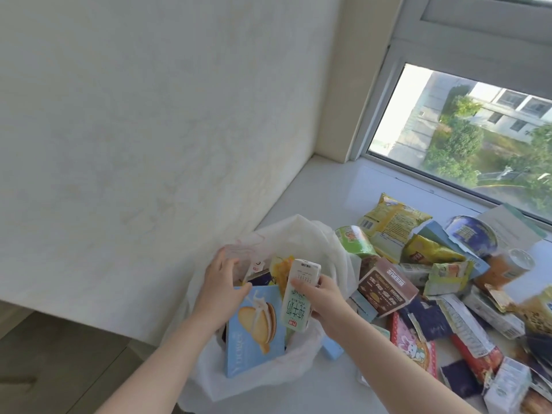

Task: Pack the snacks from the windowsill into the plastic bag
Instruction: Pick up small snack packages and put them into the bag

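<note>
White plastic bag (301,234) sits open at the near left end of the pale windowsill (328,186), close against the wall (149,115). Over its mouth the right hand (325,306) grips a small white-and-green milk carton (295,306), thumb across the front and fingers wrapped behind, the carton slightly tilted. Just left of it a blue biscuit box (254,330) stands upright in the bag, with an orange-yellow wrapper (282,270) and darker packs behind it. The left hand (221,282) is loose, fingers fairly straight against the bag's left side, thumb at the box's top edge, clutching nothing. To the right, more snacks lie heaped on the sill: a brown box (385,289) beside the bag, a yellow packet (394,216) farther back, a blue round tin (472,234) near the window (463,130).
</note>
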